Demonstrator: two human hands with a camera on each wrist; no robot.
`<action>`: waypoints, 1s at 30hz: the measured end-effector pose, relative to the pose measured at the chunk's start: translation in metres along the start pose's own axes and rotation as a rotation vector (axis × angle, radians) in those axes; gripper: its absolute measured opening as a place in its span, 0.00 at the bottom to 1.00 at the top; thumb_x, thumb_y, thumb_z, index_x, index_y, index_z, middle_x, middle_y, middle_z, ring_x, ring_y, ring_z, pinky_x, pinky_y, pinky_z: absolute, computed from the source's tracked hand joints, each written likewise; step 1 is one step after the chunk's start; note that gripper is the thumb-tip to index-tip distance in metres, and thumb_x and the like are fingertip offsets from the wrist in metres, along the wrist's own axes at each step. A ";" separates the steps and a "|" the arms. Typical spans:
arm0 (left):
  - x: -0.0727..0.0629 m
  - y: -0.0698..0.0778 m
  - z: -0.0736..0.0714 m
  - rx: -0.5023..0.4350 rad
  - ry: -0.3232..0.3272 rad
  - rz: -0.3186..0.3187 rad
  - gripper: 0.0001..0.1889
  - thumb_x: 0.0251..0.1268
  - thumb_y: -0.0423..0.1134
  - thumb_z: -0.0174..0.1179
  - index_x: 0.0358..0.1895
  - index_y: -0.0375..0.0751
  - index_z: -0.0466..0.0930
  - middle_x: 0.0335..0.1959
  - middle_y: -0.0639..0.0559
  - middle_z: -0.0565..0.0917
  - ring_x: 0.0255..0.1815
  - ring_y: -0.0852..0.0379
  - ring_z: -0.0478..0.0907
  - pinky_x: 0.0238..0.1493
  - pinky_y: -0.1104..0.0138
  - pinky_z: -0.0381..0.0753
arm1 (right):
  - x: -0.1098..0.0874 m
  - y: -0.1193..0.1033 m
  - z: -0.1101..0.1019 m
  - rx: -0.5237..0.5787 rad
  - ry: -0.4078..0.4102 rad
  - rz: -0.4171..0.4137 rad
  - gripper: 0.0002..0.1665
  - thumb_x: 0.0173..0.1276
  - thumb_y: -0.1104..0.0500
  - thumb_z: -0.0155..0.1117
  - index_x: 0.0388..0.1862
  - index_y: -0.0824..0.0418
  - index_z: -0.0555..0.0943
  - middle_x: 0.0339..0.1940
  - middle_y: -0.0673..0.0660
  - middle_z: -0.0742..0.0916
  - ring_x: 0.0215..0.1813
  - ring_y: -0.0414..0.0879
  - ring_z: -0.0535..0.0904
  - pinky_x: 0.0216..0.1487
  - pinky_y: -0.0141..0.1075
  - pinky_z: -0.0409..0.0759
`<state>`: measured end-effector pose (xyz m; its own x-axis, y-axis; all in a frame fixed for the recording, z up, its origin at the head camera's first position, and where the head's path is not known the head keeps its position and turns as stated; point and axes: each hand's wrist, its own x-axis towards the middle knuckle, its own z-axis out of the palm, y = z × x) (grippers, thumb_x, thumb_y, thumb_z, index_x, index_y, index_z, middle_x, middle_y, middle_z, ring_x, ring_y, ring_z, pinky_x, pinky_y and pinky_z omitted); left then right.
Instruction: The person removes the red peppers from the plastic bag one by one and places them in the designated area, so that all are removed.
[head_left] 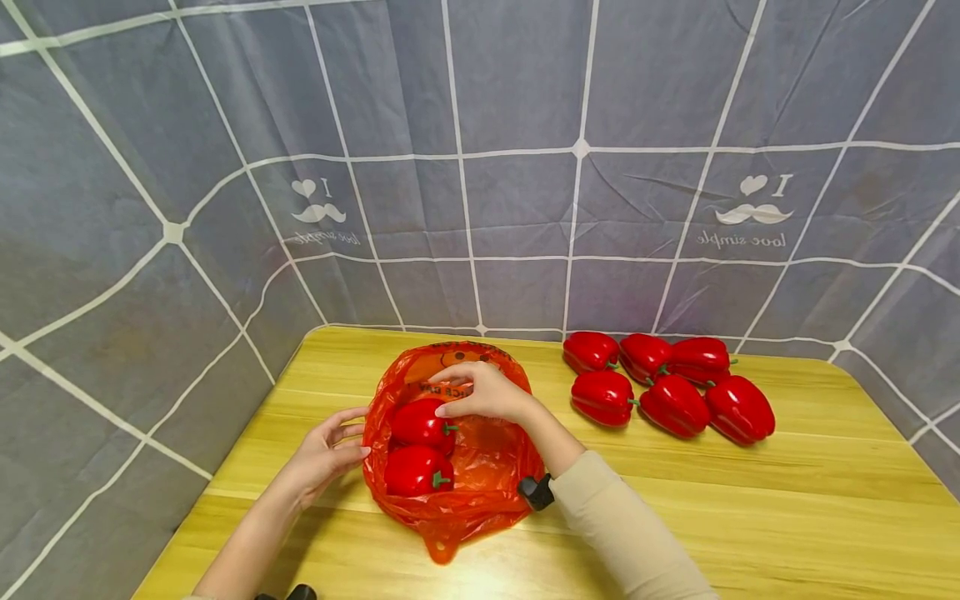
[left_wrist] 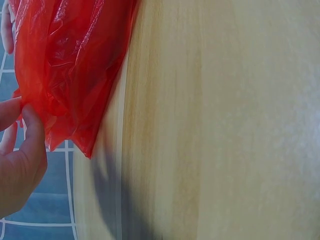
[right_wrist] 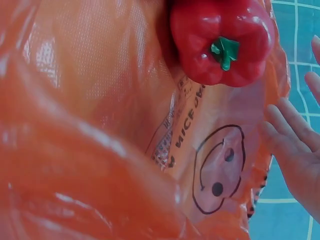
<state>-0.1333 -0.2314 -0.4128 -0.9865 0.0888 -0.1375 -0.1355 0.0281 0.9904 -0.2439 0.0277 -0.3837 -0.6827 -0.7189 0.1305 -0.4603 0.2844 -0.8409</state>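
Observation:
A thin red plastic bag (head_left: 491, 467) stands with its mouth wide on the wooden table, a printed smiling face on its inner wall. Glossy red bell peppers (head_left: 420, 471) with green stems lie in its left half; one bell pepper (right_wrist: 222, 45) shows its stem end in the right wrist view. At the bag's left side, my left hand (head_left: 330, 454) touches the rim with spread, slightly bent fingers; the left wrist view shows its fingertips (left_wrist: 31, 117) against the plastic. My right hand (head_left: 487, 392) reaches over the mouth above the peppers, fingers extended and holding nothing.
Several more red bell peppers (head_left: 675, 406) lie grouped in two rows on the table's right back part. A grey curtain (head_left: 517, 200) with white grid lines rises behind and at both sides of the wooden table (head_left: 810, 500).

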 end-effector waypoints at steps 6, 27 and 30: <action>0.001 -0.001 0.000 -0.007 -0.001 0.005 0.33 0.57 0.21 0.55 0.66 0.25 0.52 0.49 0.43 0.73 0.43 0.60 0.79 0.43 0.67 0.81 | 0.004 0.003 0.004 0.011 -0.032 0.008 0.28 0.55 0.58 0.71 0.56 0.62 0.78 0.53 0.58 0.81 0.56 0.59 0.74 0.56 0.48 0.74; 0.002 -0.006 0.000 -0.006 -0.013 0.024 0.33 0.58 0.21 0.55 0.66 0.25 0.52 0.49 0.43 0.74 0.43 0.60 0.79 0.43 0.66 0.80 | 0.010 0.010 0.020 -0.042 -0.077 0.047 0.26 0.56 0.56 0.71 0.55 0.58 0.80 0.56 0.51 0.80 0.55 0.49 0.76 0.52 0.34 0.75; 0.002 -0.006 -0.001 -0.008 -0.017 0.024 0.33 0.58 0.21 0.55 0.66 0.25 0.52 0.49 0.43 0.74 0.43 0.60 0.79 0.43 0.66 0.81 | 0.011 0.011 0.022 -0.048 -0.080 0.055 0.26 0.55 0.55 0.72 0.54 0.57 0.80 0.56 0.51 0.80 0.54 0.47 0.76 0.50 0.32 0.76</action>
<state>-0.1345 -0.2320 -0.4195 -0.9878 0.1062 -0.1136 -0.1124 0.0176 0.9935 -0.2438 0.0091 -0.4027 -0.6614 -0.7489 0.0409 -0.4514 0.3539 -0.8191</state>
